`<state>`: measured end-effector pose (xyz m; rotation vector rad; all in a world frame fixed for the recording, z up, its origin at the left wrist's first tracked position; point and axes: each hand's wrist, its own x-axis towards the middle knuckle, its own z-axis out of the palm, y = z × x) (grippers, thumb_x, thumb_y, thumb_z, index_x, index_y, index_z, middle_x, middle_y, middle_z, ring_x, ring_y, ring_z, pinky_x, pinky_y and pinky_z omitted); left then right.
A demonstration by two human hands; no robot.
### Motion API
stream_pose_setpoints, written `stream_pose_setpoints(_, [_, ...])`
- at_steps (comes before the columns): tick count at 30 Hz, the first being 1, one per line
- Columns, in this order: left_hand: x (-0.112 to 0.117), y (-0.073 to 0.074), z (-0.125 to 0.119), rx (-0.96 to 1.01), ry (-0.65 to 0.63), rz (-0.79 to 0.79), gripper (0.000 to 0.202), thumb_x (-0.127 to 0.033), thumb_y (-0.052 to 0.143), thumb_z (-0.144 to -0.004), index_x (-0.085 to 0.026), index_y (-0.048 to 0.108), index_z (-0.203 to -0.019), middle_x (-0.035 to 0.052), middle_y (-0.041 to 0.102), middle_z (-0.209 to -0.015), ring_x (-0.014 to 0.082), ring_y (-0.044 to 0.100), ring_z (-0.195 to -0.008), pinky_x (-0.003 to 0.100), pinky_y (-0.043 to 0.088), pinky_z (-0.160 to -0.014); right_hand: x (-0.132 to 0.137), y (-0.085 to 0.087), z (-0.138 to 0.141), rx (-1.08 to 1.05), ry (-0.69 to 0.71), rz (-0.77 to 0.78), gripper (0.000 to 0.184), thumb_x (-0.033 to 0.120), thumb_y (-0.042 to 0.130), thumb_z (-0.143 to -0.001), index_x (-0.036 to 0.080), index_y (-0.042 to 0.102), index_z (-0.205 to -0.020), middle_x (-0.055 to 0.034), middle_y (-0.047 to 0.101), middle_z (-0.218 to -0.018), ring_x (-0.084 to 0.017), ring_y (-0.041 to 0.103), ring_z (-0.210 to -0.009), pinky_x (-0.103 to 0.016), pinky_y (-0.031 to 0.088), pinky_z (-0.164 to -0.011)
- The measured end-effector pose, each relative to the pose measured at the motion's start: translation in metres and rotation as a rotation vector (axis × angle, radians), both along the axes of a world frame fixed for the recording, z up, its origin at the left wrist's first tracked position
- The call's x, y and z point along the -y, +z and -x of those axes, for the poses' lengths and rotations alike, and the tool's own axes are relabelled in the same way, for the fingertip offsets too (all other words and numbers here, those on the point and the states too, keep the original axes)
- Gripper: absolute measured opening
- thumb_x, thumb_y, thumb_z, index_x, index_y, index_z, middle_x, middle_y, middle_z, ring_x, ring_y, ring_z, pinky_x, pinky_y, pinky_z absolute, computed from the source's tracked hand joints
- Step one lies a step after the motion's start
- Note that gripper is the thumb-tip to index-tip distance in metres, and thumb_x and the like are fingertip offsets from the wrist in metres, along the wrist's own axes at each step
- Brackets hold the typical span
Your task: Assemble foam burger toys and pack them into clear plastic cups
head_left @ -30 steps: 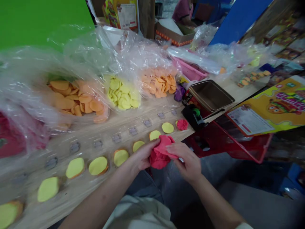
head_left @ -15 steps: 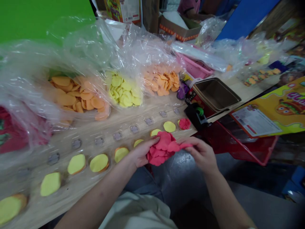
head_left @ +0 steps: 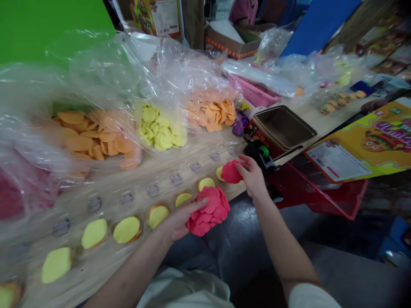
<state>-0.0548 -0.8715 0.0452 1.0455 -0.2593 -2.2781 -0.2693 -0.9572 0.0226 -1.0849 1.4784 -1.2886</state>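
Observation:
A stack of red scalloped foam pieces (head_left: 210, 209) sits in my left hand (head_left: 183, 218), the thumb pressed on top. My right hand (head_left: 253, 175) pinches a single red foam piece (head_left: 231, 171) over a yellow foam piece (head_left: 219, 173) near the right end of a row, covering part of it; whether they touch I cannot tell. Further along the row toward the left lie several yellow pieces on orange ones, such as one yellow oval (head_left: 127, 229) and another yellow piece (head_left: 57, 265). Clear plastic holders (head_left: 153, 189) line up behind them.
Open plastic bags hold orange pieces (head_left: 109, 141), yellow pieces (head_left: 162, 130) and smaller orange pieces (head_left: 213, 114). A black tape dispenser (head_left: 260, 156), a brown tin (head_left: 284, 126) and a pink basket (head_left: 257, 92) stand to the right. A red crate (head_left: 334, 199) is below the table edge.
My right hand has drawn one red piece off the stack and carried it up to the row. My left hand with the stack has shifted slightly left and down.

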Motion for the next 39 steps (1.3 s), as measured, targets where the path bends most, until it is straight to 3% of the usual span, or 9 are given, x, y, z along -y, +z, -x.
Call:
stream_pose_setpoints(4, [0.0,0.0,0.008,0.133,-0.105,0.157,0.061,-0.025,0.067,-0.071,-0.025,0.044,-0.127,0.0058,0.06,-0.117,0.0244,0.055,-0.108,0.033,0.045,-0.091,0.012,-0.024,-0.017,-0.084,0.048,-0.028,0.042,0.033,0.058,-0.07,0.015,0.051,-0.107,-0.0016,0.062,-0.07,-0.016,0.058,-0.061,-0.028,0.046,-0.056])
stream_pose_setpoints(8, [0.011,-0.002,0.017,0.253,-0.184,0.281,0.077,-0.028,0.067,-0.069,-0.03,0.028,-0.136,0.0055,0.048,-0.131,0.0248,0.05,-0.114,0.035,0.043,-0.093,0.007,-0.034,-0.022,-0.527,0.071,0.087,0.04,0.027,0.05,-0.076,0.015,0.049,-0.114,-0.0056,0.063,-0.076,-0.019,0.059,-0.07,-0.033,0.046,-0.065])
stream_pose_setpoints(12, [0.03,-0.007,0.029,0.361,-0.221,0.466,0.083,-0.027,0.069,-0.066,-0.025,0.027,-0.137,0.0093,0.034,-0.141,0.0259,0.04,-0.123,0.037,0.035,-0.099,-0.002,-0.025,-0.018,-1.001,0.135,0.25,0.033,0.023,0.046,-0.081,0.014,0.054,-0.111,-0.0108,0.062,-0.092,-0.023,0.054,-0.089,-0.04,0.042,-0.082])
stream_pose_setpoints(15, [0.043,-0.012,0.037,0.543,-0.266,0.565,0.085,-0.023,0.075,-0.056,-0.02,0.038,-0.132,0.013,0.041,-0.135,0.0288,0.036,-0.125,0.039,0.029,-0.102,-0.015,-0.015,-0.007,-1.183,0.107,0.306,0.028,0.02,0.044,-0.083,0.013,0.058,-0.106,-0.0128,0.059,-0.101,-0.025,0.048,-0.099,-0.042,0.037,-0.09])
stream_pose_setpoints(18, [0.05,-0.016,0.042,0.697,-0.325,0.571,0.088,-0.017,0.077,-0.048,-0.019,0.041,-0.129,0.0153,0.058,-0.116,0.0317,0.05,-0.113,0.04,0.037,-0.094,-0.037,-0.014,0.005,-1.285,0.14,0.271,0.034,0.014,0.041,-0.082,0.014,0.056,-0.113,-0.0132,0.056,-0.11,-0.025,0.045,-0.107,-0.041,0.038,-0.091])
stream_pose_setpoints(21, [0.056,-0.023,0.049,0.657,-0.328,0.524,0.088,-0.007,0.073,-0.047,-0.017,0.04,-0.128,0.0112,0.068,-0.091,0.0284,0.061,-0.095,0.034,0.046,-0.08,-0.057,-0.021,0.01,-1.401,0.22,0.215,0.049,0.008,0.042,-0.079,0.022,0.047,-0.125,-0.0107,0.044,-0.131,-0.03,0.03,-0.124,-0.048,0.035,-0.093])
stream_pose_setpoints(26, [0.07,-0.031,0.068,0.469,-0.242,0.473,0.092,0.005,0.065,-0.044,-0.013,0.036,-0.129,0.0051,0.069,-0.071,0.0262,0.064,-0.085,0.033,0.045,-0.079,-0.06,-0.029,0.008,-1.441,0.243,0.211,0.055,0.007,0.045,-0.078,0.027,0.042,-0.129,-0.0094,0.033,-0.14,-0.033,0.016,-0.132,-0.052,0.033,-0.095])
stream_pose_setpoints(33, [0.056,-0.017,0.058,0.69,-0.317,0.643,0.089,-0.004,0.073,-0.045,-0.016,0.04,-0.127,-0.003,0.059,-0.053,0.025,0.065,-0.076,0.03,0.044,-0.077,-0.054,-0.021,0.01,-1.382,0.332,0.286,0.049,0.008,0.047,-0.078,0.03,0.05,-0.122,-0.0062,0.031,-0.141,-0.03,0.013,-0.133,-0.05,0.029,-0.1])
stream_pose_setpoints(39, [0.065,-0.019,0.058,0.659,-0.384,0.583,0.085,0.001,0.071,-0.04,-0.015,0.048,-0.12,-0.0043,0.058,-0.051,0.0254,0.064,-0.074,0.03,0.044,-0.076,-0.049,-0.023,0.011,-1.383,0.353,0.291,0.047,0.006,0.049,-0.075,0.026,0.054,-0.118,-0.009,0.033,-0.139,-0.032,0.01,-0.134,-0.052,0.027,-0.101])
